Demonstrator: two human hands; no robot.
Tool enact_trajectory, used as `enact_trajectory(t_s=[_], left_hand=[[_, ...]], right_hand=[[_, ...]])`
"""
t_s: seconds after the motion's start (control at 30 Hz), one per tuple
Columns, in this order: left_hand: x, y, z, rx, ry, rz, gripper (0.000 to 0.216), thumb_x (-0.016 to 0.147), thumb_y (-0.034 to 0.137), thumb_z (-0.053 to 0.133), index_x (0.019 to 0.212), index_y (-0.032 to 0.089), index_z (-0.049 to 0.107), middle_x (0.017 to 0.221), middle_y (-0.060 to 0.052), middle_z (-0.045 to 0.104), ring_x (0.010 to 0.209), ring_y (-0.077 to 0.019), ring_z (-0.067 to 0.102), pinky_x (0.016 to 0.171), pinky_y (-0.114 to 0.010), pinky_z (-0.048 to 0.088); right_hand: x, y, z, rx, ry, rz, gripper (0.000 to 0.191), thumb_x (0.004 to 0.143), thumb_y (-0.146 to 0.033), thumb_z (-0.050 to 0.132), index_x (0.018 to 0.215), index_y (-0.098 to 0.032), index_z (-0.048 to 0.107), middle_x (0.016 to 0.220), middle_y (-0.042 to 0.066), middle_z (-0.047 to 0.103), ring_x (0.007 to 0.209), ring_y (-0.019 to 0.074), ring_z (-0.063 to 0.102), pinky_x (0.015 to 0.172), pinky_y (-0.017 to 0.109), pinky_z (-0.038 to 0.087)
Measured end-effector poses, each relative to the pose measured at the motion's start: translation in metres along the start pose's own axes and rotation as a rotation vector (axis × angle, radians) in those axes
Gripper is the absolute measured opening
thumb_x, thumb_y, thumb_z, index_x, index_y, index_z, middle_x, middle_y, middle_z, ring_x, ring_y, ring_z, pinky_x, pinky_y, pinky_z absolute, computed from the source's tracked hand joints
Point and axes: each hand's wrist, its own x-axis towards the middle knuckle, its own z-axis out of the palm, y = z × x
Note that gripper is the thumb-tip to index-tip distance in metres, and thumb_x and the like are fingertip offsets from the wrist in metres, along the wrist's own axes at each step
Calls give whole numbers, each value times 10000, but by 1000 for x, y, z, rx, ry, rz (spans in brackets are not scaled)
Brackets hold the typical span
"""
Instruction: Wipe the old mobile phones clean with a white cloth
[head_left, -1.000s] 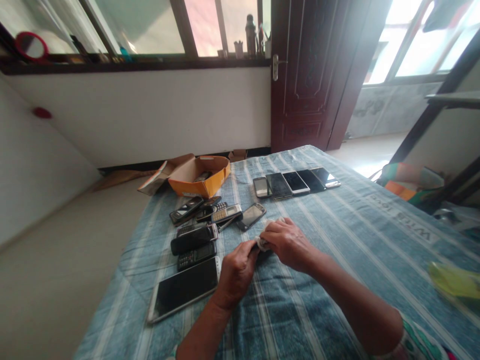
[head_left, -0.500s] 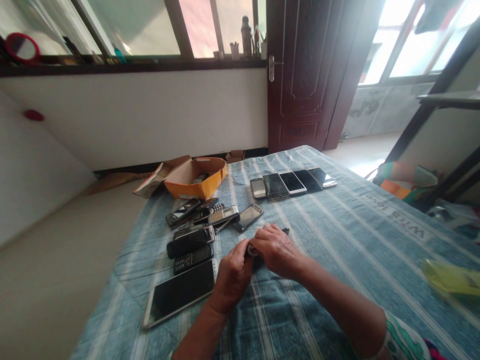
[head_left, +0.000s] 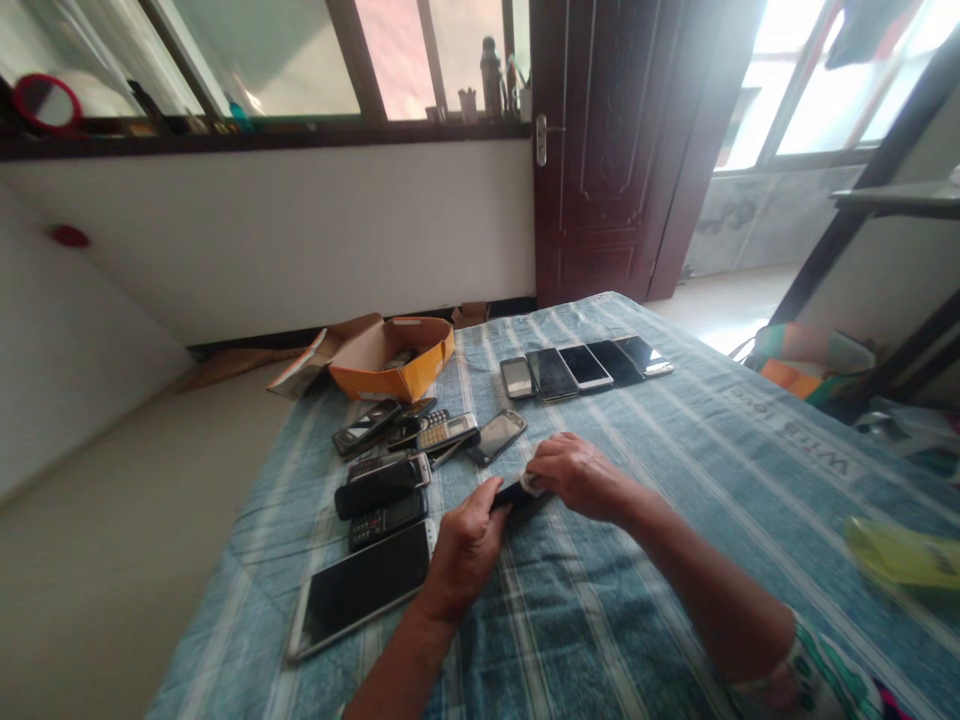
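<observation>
My left hand [head_left: 466, 540] is closed on the near end of a dark phone [head_left: 513, 494], which is tilted just above the bedspread. A small wad of white cloth or tissue [head_left: 531, 485] is pinched in my right hand [head_left: 577, 478], pressed against the phone's far part. Those fingers hide much of the phone. Close by, beyond my hands, lies a grey touchscreen phone [head_left: 501, 437]. To the left, older keypad phones [head_left: 388, 518] are piled loosely. A large white-edged phone or tablet [head_left: 364, 590] rests flat beside my left forearm.
Several phones [head_left: 553, 372] stand in a row farther back on the striped blue bedspread [head_left: 675, 480]. An open orange box [head_left: 397, 375] sits at the back left edge with a phone inside. Yellow plastic [head_left: 904, 555] lies at the right. Behind are a wall and a dark red door [head_left: 615, 150].
My right hand has slid away from my left along the phone, to the right, showing the phone's dark surface and the white wad. My left hand keeps its grip nearly unmoved.
</observation>
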Motion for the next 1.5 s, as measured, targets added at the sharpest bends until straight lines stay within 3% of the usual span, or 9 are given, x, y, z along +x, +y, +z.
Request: enact_trajectory(t_s=[0.13, 0.4, 0.73, 1.13, 1.5], left_hand=[[-2, -4, 3, 33, 14, 5, 291, 887, 238, 457, 1128, 132, 580, 955, -108, 714, 856, -221, 696, 724, -290, 570], [0, 1, 1, 24, 3, 5, 322, 913, 284, 433, 1172, 138, 557, 1009, -96, 708, 904, -215, 688, 767, -280, 568], [-2, -8, 4, 50, 20, -10, 305, 882, 257, 485, 1132, 126, 601, 996, -109, 713, 893, -219, 692, 777, -288, 569], [-1, -3, 2, 46, 6, 8, 303, 888, 242, 461, 1135, 121, 588, 963, -110, 712, 858, -216, 696, 732, -282, 569], [-1, -7, 5, 56, 41, 15, 283, 874, 226, 495, 1097, 99, 613, 962, -125, 717, 859, -223, 699, 748, -289, 571]], right_hand=[[-1, 2, -2, -18, -6, 32, 215, 887, -147, 496, 699, -158, 599, 723, 13, 564, 700, 122, 475, 707, 262, 336], [8, -21, 18, -98, 33, -34, 217, 909, -172, 456, 741, -174, 593, 716, 13, 556, 679, 132, 449, 697, 284, 325], [-7, 24, -10, 55, -35, 101, 157, 889, -197, 524, 781, -170, 635, 788, 24, 605, 781, 131, 536, 760, 262, 349], [4, -5, 8, -41, 5, 31, 171, 892, -210, 513, 772, -169, 628, 753, 24, 582, 727, 140, 485, 707, 278, 316], [-10, 31, -13, 79, -50, 153, 172, 883, -220, 530, 754, -178, 635, 776, 16, 598, 752, 126, 533, 718, 249, 350]])
